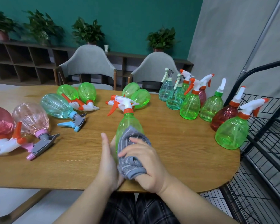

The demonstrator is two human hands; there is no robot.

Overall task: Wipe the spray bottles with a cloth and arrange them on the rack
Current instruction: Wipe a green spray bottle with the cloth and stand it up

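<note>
A green spray bottle (129,125) is held over the near edge of the tabletop (176,159), between both hands, its long axis running away from the person with the orange-and-white trigger head at the far end and the base toward the body. The left hand (107,160) cups the bottle's left side near the base, fingers straight along it, while the right hand (145,162) has its fingers curled round a grey cloth (130,152) and presses it against the bottle's lower body. The wiping looks under way, probably along the bottle's length. The black wire rack (265,143) stands off the right edge of the tabletop, so the right hand is the nearer one to it. Upright bottles (208,107) stand grouped along the right edge beside the rack; other bottles (58,105) lie on their sides toward the left and far edges, likely unwiped.
</note>
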